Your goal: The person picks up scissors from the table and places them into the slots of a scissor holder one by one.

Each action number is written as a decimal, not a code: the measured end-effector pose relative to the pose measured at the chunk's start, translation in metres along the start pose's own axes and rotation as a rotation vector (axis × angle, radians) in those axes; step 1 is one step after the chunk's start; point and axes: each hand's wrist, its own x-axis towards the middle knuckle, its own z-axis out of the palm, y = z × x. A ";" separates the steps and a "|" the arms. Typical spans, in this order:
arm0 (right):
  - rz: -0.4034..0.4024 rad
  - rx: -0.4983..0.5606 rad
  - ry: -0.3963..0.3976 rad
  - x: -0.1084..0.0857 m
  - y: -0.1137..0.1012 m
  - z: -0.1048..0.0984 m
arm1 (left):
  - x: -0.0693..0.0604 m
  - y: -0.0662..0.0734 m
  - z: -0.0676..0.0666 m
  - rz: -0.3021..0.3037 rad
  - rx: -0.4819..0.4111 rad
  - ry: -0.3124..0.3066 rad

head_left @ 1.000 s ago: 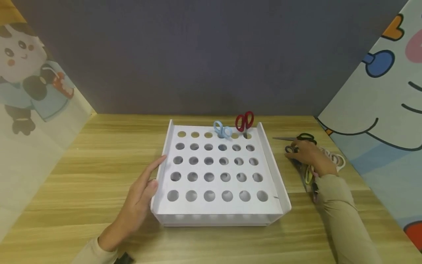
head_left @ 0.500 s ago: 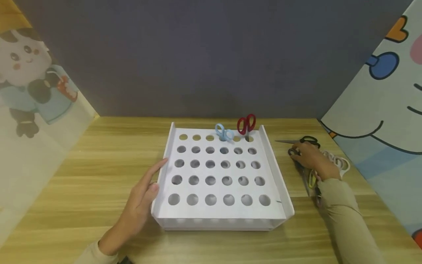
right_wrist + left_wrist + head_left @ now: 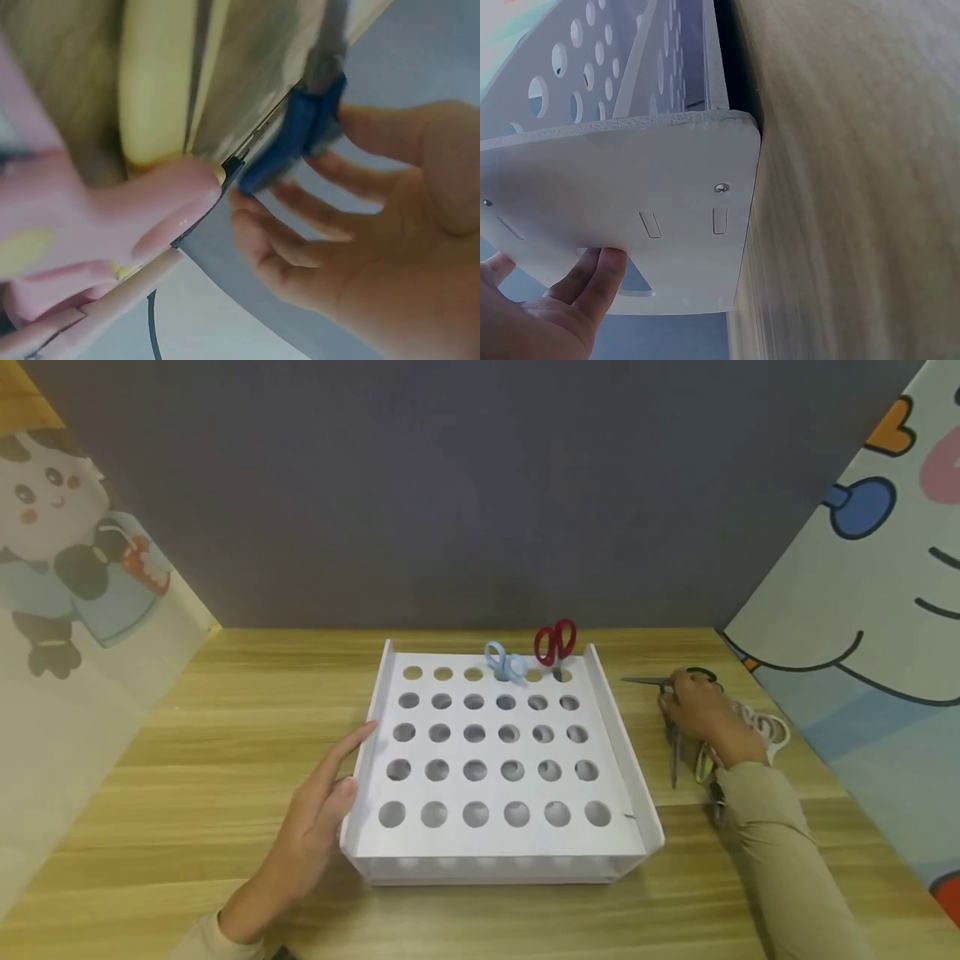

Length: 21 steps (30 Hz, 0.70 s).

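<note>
A white rack [image 3: 491,835] with rows of round holes stands on the table. Light blue scissors [image 3: 507,662] and red scissors [image 3: 556,642] stick up from its back row. My left hand [image 3: 306,822] rests against the rack's left side panel [image 3: 682,172], its fingers at a cutout in the left wrist view. Right of the rack, my right hand [image 3: 703,710] pinches dark blue-handled scissors [image 3: 296,139] between thumb and fingers, blades [image 3: 676,758] pointing toward the table's front. Black-handled scissors [image 3: 647,680] lie just behind that hand, partly covered by it.
Beside my right forearm lie white-handled scissors [image 3: 772,731], yellow-handled scissors [image 3: 703,764] and pink-handled scissors [image 3: 150,202]. A dark panel [image 3: 465,493] rises behind the table [image 3: 247,735], with cartoon-printed walls at both sides.
My right hand has taken hold of the dark blue scissors, whose blades have swung leftward to point more directly frontward. My left hand stays against the rack.
</note>
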 end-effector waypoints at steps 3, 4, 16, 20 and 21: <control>-0.011 0.001 0.090 0.002 -0.001 -0.002 | 0.000 0.000 0.001 0.007 -0.001 -0.003; -0.015 -0.002 0.118 0.003 -0.001 -0.003 | 0.000 0.000 0.001 0.005 -0.001 -0.003; -0.197 0.071 0.460 0.002 0.001 -0.002 | 0.000 0.001 0.001 0.014 -0.009 -0.007; -0.203 0.084 0.508 0.001 -0.002 -0.003 | 0.000 0.001 -0.001 0.009 0.018 0.005; -0.189 0.104 0.500 0.000 -0.004 -0.004 | 0.000 0.001 -0.001 0.011 0.023 0.006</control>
